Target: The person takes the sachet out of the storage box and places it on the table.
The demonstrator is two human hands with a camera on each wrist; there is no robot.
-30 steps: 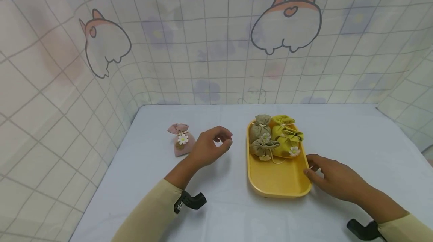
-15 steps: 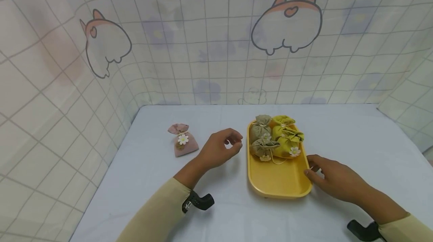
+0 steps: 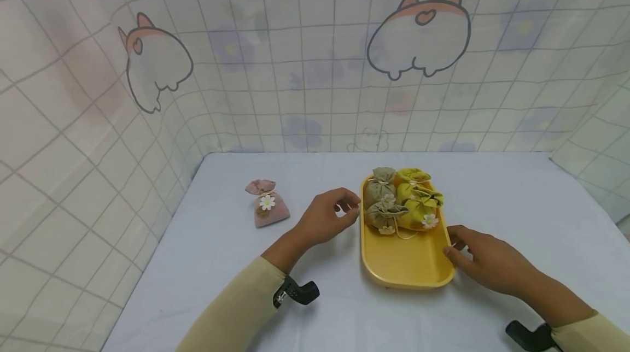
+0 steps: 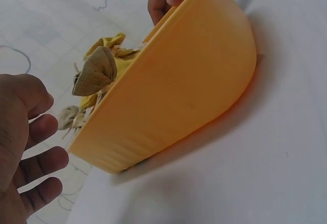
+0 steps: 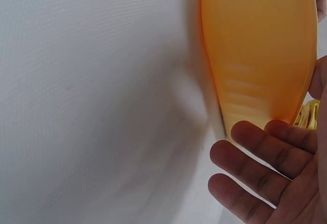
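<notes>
A yellow tray stands on the table, its far half filled with drawstring pouches: two grey-green ones, such as the near grey-green pouch, and yellow-green ones like the near yellow-green pouch. White flowers decorate them. My left hand is beside the tray's left rim, fingers loosely bent and holding nothing; the left wrist view shows its fingertips apart from the tray wall. On the opposite side my right hand holds the tray's edge, thumb at the rim and forefinger against the outer wall.
A pink drawstring pouch with a white flower lies on the white-covered table, left of my left hand. A gridded curtain hangs behind the table and along its sides.
My left hand has moved right, away from the pink pouch and up to the tray's left rim. The right hand, tray and pouches stay where they were.
</notes>
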